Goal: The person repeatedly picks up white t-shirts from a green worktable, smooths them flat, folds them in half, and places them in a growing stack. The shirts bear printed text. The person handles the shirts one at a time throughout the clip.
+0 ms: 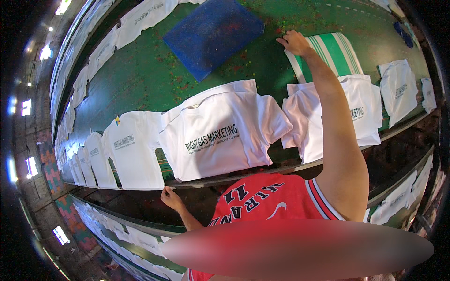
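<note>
My left hand (172,198) is at the table's near edge, its fingertips pinched at the lower corner of a white printed T-shirt (136,157). That shirt lies flat, with dark lettering across its chest. My right arm reaches far over the table. At its end my right hand (295,43) lies with fingers stretched out over the far left corner of a green-and-white striped cloth (337,54). Between my hands another white T-shirt (220,112) is spread out, printed side up. Under my right arm lies a further white T-shirt (304,122), partly hidden by the arm.
A dark blue rectangular sheet (213,35) lies on the long green table (140,75), which is speckled with paint. More white shirts line both long sides, including one at the right (398,89). Behind me runs another table with shirts (140,239). A small dark blue item (403,35) is far right.
</note>
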Available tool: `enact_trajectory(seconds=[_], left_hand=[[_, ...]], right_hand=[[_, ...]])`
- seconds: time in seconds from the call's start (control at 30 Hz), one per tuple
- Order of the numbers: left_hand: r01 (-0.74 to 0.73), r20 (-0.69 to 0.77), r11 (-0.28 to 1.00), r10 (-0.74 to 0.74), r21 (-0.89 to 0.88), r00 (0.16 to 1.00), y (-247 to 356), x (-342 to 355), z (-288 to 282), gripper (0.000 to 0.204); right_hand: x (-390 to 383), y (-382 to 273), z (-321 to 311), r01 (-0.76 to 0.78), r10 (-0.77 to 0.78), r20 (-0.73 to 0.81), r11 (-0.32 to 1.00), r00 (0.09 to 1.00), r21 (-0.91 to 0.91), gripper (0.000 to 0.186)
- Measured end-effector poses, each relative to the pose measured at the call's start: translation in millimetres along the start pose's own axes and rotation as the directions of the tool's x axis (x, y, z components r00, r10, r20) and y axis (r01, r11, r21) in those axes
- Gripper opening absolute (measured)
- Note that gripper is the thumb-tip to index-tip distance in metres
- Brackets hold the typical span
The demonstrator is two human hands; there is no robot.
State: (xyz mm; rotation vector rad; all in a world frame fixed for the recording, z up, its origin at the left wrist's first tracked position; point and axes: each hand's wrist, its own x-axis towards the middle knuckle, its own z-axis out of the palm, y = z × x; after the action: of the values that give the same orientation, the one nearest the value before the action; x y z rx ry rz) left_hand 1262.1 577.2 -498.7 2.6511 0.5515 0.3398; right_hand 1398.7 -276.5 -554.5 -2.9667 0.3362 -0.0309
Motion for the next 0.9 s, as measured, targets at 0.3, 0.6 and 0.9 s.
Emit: enact_trajectory(seconds=[0.3,0.6,0.9], left_hand=[[-0.376,0.015,0.925,0.376,0.058,0.927,99,9,11,0.027],[-0.400,0.162,-0.131,0.767,-0.907,-0.620,349,-230,148,0.044],[-0.566,0.283,-0.341,0.608,-0.751,-0.742,359,-282,158,0.075]], right_hand=[[13,23,-81,-0.214,0.213,-0.049,0.977,0.976,-0.011,0.043],[-8,17,-157,-0.168,0.122,-0.404,0.983,0.907,-0.080,0.045],[33,63,-241,-0.351,0.236,-0.586,0.932,0.775,-0.088,0.058]])
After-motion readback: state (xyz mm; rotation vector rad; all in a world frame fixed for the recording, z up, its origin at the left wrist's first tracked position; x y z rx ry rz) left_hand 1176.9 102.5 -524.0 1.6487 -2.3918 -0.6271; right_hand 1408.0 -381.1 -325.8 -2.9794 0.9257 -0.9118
